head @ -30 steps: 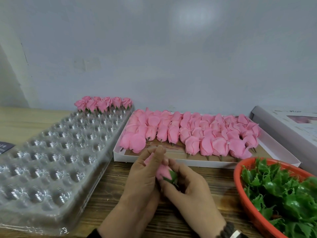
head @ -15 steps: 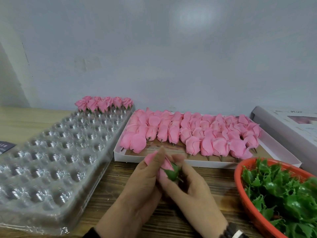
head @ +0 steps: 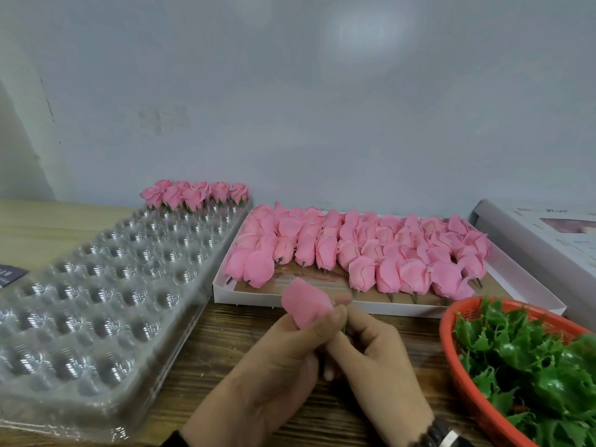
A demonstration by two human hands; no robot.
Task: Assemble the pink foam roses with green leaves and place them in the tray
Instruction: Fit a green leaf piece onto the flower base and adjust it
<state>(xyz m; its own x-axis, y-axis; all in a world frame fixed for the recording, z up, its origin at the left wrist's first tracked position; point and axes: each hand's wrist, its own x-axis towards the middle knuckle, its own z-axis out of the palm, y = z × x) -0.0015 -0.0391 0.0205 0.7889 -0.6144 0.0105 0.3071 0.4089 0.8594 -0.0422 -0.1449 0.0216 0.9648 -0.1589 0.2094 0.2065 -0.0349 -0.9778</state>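
Note:
My left hand grips a pink foam rose just above the wooden table, its bloom pointing up and left. My right hand pinches the rose's base, where a sliver of green leaf shows between the fingers. A clear plastic tray with many round cups lies on the left; several finished roses stand in its far row. A white box behind my hands holds several bare pink roses. A red basket of green leaves sits at the right.
A white carton lies at the far right behind the basket. A dark card pokes out at the left edge. A pale wall rises close behind the table.
Both hands have lifted the rose slightly and turned it, so the bloom now stands out above my left thumb and the green leaf is mostly hidden.

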